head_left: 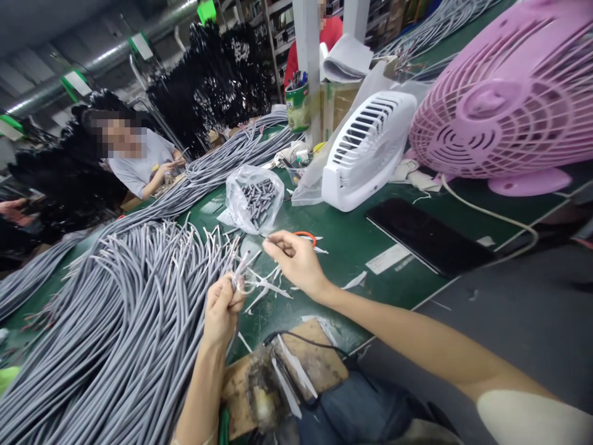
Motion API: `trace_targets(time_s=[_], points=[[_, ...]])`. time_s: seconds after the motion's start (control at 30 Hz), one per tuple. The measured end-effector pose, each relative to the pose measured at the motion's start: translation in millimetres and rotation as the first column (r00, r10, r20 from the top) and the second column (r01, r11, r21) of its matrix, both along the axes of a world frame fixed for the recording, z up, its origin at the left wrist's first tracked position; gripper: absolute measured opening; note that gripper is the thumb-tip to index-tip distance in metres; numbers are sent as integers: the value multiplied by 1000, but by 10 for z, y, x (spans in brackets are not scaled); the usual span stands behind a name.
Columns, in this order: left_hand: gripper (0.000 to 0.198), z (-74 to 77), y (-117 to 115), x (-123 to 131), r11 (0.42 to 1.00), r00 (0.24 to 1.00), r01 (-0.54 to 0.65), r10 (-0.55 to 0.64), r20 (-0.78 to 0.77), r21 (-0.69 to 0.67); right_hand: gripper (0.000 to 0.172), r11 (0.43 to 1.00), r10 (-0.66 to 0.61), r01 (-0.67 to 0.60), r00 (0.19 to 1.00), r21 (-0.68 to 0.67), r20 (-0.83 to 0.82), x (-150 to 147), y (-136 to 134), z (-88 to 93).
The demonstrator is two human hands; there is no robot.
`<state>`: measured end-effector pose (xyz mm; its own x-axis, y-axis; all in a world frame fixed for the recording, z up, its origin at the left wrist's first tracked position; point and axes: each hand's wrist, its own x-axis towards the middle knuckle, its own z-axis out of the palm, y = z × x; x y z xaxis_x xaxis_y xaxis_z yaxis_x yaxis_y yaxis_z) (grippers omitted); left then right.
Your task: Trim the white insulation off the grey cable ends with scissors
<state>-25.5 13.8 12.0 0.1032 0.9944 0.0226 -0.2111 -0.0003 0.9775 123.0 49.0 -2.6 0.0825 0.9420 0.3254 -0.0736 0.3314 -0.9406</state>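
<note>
My left hand point(225, 306) is closed round a cable end point(241, 269), thumb against fingers, the thin wires splaying above the grip. The cable end lies left of my right hand point(296, 262), its long axis slanting up and away from me toward the right fingertips, with a slight gap between. My right forearm reaches in from the right, thumb and forefinger drawn together; whether they pinch a small piece, I cannot tell. Just beyond them sits a clear plastic bag point(235, 193) of short grey tubes point(258, 201), nearer to the right hand than the left. Farther out: grey cables point(139, 290) at left; a black phone point(426, 235) and white fan point(370, 148) at right.
</note>
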Motion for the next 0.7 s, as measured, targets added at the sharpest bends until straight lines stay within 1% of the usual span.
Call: trace_targets(time_s=[0.03, 0.13, 0.2, 0.3, 0.37, 0.53, 0.7], points=[[43, -3, 0, -5, 1000, 1000, -8, 8, -3, 3, 23, 1000, 19, -20, 998, 8, 59, 3, 4, -8], [42, -24, 0, -31, 1000, 999, -19, 20, -27, 14, 29, 981, 147, -173, 958, 86, 245, 0, -29, -8], [42, -41, -2, -50, 999, 999, -19, 21, -47, 26, 33, 954, 207, -257, 937, 153, 281, -11, -71, 4], [41, -64, -5, -61, 999, 998, -9, 12, -68, 41, 34, 923, 252, -315, 929, 220, 273, -30, -114, 14], [42, -75, -6, -55, 999, 997, 9, -5, -75, 50, 35, 913, 269, -334, 924, 232, 272, -39, -121, 6], [43, -88, -12, -29, 997, 996, 50, -46, -75, 55, 35, 904, 325, -375, 915, 205, 239, -40, -110, -16], [44, -71, -20, -9, 999, 997, 36, -33, -67, 38, 38, 897, 387, -413, 905, 154, 174, -44, -113, -7]])
